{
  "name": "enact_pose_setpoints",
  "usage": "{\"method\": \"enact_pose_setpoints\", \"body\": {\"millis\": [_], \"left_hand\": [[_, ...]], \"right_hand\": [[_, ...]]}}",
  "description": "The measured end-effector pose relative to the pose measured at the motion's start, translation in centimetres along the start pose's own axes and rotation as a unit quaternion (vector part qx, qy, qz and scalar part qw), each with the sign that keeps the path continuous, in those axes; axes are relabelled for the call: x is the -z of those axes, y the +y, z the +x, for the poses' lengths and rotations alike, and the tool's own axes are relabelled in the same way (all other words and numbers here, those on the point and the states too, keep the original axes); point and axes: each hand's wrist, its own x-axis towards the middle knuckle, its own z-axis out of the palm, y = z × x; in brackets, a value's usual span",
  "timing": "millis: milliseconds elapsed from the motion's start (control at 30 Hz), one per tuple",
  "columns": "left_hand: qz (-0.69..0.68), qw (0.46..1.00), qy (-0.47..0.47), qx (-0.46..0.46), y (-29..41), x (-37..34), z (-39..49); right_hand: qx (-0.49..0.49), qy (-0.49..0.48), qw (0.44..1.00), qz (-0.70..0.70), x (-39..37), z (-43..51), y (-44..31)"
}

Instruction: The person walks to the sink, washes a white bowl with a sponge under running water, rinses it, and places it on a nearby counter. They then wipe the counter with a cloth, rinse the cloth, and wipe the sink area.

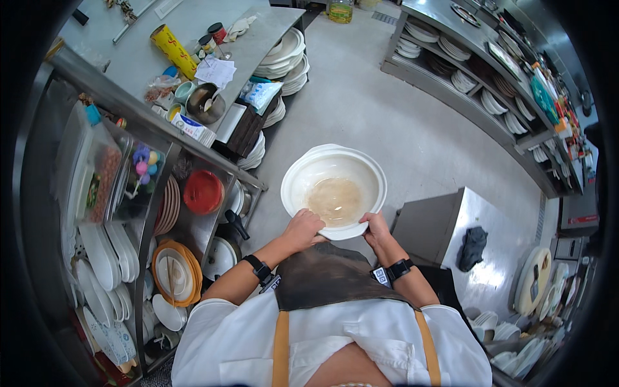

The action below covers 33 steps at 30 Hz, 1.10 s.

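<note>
A large white ceramic bowl (300, 186) is held in front of my apron, above the grey floor. Pale, slightly cloudy liquid (336, 198) lies in its bottom. My left hand (304, 227) grips the near left rim, its fingers over the edge. On the near right, my right hand (376, 227) holds the rim, thumb on top. The fingers under the bowl are hidden. A dark apron (324, 280) with tan straps hangs just below the bowl.
On my left stands a metal shelf rack (154, 203) full of plates and containers. A cluttered steel worktable (261, 34) lies beyond it. At right is a steel counter (483, 290) with a black cloth-like item (473, 249). Plate shelves (464, 72) line the far right.
</note>
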Motion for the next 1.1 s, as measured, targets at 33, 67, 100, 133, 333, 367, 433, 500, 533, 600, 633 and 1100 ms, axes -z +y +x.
{"method": "enact_pose_setpoints", "body": {"millis": [33, 67, 100, 133, 333, 367, 433, 500, 533, 600, 633, 1100], "left_hand": [[0.011, 0.999, 0.034, 0.024, -1.7, 0.4, 0.6], [0.012, 0.995, 0.088, 0.035, -3.4, 0.6, 0.9], [0.004, 0.988, 0.146, 0.050, -5.5, 0.7, 1.8], [0.049, 0.971, 0.202, 0.119, -7.4, 0.4, 2.9], [-0.719, 0.481, 0.070, 0.496, -16.3, -0.7, 9.5], [-0.742, 0.452, 0.072, 0.491, -17.2, -1.0, 10.9], [-0.779, 0.400, 0.079, 0.477, -19.2, -1.3, 13.2], [-0.779, 0.379, 0.100, 0.490, -21.5, -1.7, 15.0], [-0.775, 0.374, 0.107, 0.498, -22.7, -2.2, 15.7], [-0.786, 0.343, 0.122, 0.500, -24.6, -3.4, 16.9], [-0.799, 0.321, 0.133, 0.491, -25.6, -3.8, 17.6], [-0.762, 0.187, 0.384, 0.487, -41.1, -8.0, 26.0]], "right_hand": [[0.000, 0.000, 1.000, -0.011, -1.0, 1.3, -1.0], [0.012, -0.013, 1.000, -0.012, -1.6, 2.5, -2.1], [0.047, -0.052, 0.998, -0.005, -2.1, 4.0, -3.7], [0.028, -0.022, 0.999, -0.040, -2.7, 5.6, -5.0], [0.025, 0.010, 0.995, -0.098, -6.1, 13.4, -10.7], [0.018, 0.011, 0.995, -0.101, -6.8, 14.7, -11.4], [0.021, -0.006, 0.995, -0.093, -8.1, 17.2, -12.2], [-0.001, -0.004, 0.995, -0.100, -9.2, 20.6, -13.6], [-0.019, -0.010, 0.994, -0.108, -9.5, 22.4, -14.3], [-0.058, -0.017, 0.990, -0.128, -9.8, 26.0, -15.3], [-0.075, -0.022, 0.987, -0.140, -10.2, 28.0, -15.7], [-0.247, -0.095, 0.916, -0.302, -20.0, 56.6, -15.0]]}}
